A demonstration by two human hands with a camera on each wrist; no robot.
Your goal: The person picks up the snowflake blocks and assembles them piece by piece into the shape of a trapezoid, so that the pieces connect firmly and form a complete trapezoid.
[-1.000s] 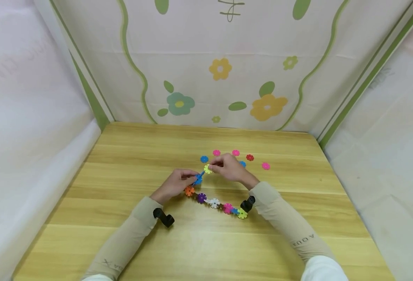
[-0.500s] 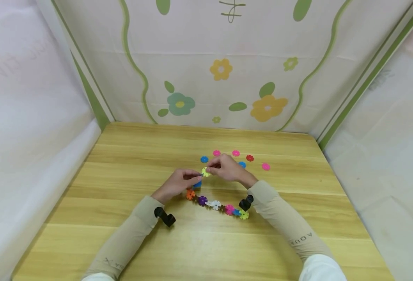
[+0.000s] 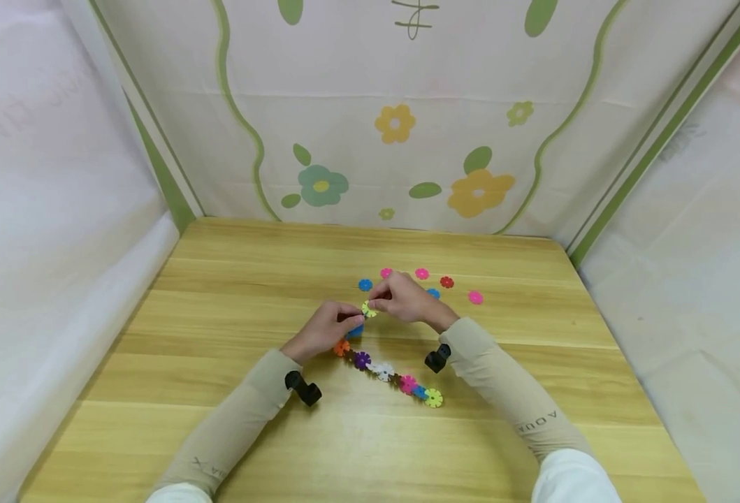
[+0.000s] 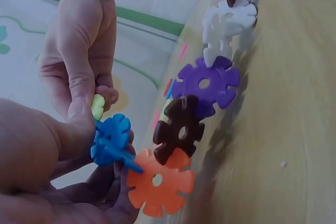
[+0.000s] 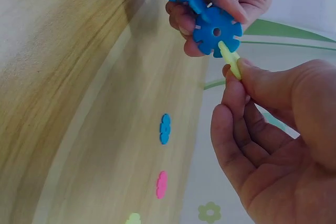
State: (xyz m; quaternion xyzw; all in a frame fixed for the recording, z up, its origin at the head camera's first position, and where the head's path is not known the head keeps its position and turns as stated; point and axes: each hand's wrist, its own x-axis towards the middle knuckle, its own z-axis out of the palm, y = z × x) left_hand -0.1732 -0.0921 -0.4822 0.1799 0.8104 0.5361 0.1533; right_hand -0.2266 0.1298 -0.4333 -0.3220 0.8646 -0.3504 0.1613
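While the yellow disc (image 5: 229,60), pinched in the right hand (image 3: 404,299), meets the edge of the blue disc (image 5: 209,34) pinched in the left (image 3: 324,328), the chain (image 3: 384,372) trails near-right over the table (image 3: 281,440), loose discs (image 3: 447,282) far.

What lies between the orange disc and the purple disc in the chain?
A single dark brown disc, linking the orange disc to the purple disc; the left wrist view shows it clearly.
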